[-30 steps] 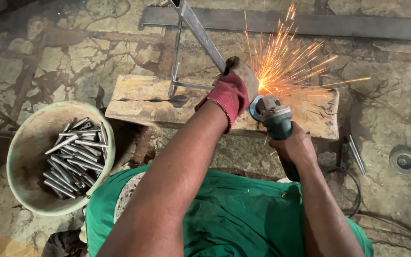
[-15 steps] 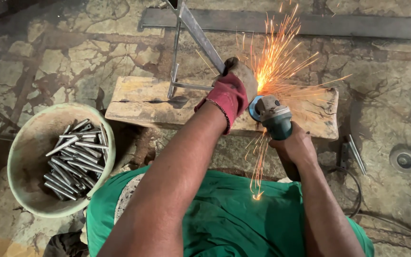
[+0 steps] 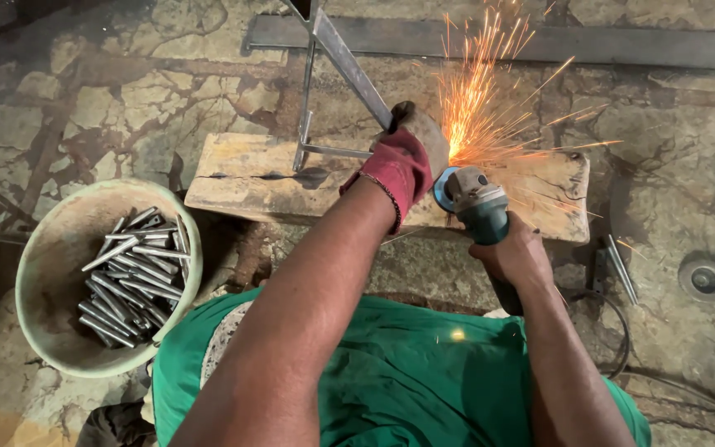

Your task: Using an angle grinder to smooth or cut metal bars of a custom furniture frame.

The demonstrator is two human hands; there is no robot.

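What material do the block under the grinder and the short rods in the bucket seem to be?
Block: probably rough, unfinished wood; it is tan with a dark crack and worn edges. Rods: likely bare steel; they are grey with a dull shine. The bucket looks like dusty plastic, uncertain.

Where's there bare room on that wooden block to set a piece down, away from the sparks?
The left end of the wooden block is bare, bordered by the foot of the angled metal frame. The right half is crowded: the gloved left hand, the angle grinder in the right hand, and the sparks. The tub holds metal rods.
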